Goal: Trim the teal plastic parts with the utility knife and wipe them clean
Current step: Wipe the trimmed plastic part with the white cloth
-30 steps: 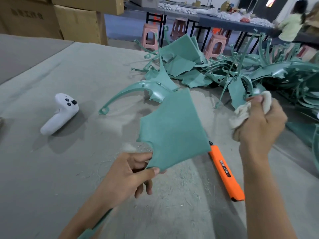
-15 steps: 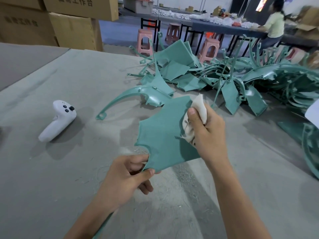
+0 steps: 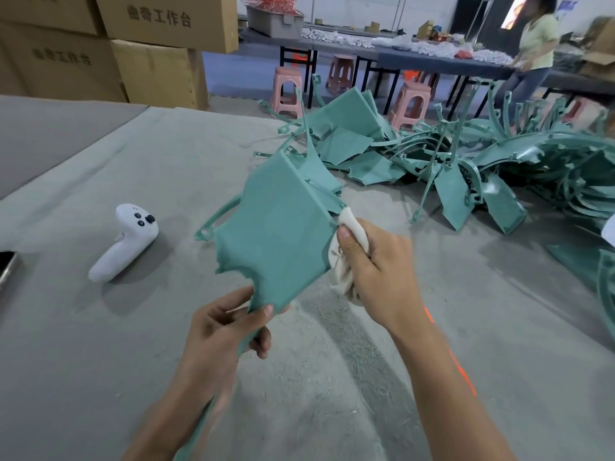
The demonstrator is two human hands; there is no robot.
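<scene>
A flat teal plastic part [image 3: 276, 234] is held up over the grey table. My left hand [image 3: 226, 327] pinches its lower corner between thumb and fingers. My right hand [image 3: 379, 271] grips a bunched white cloth [image 3: 346, 261] pressed against the part's right edge. The orange utility knife [image 3: 462, 371] lies on the table, mostly hidden behind my right forearm. A large pile of teal parts [image 3: 466, 161] covers the far right of the table.
A white game controller [image 3: 126, 242] lies on the table at left, with a phone edge [image 3: 6, 264] at the far left. Cardboard boxes [image 3: 149, 44] stack behind. Pink stools [image 3: 288, 91], a long table and a person [image 3: 535, 51] are beyond.
My right hand slid the cloth from the part's face to its right edge. The part tilted up more steeply, and the view shifted slightly.
</scene>
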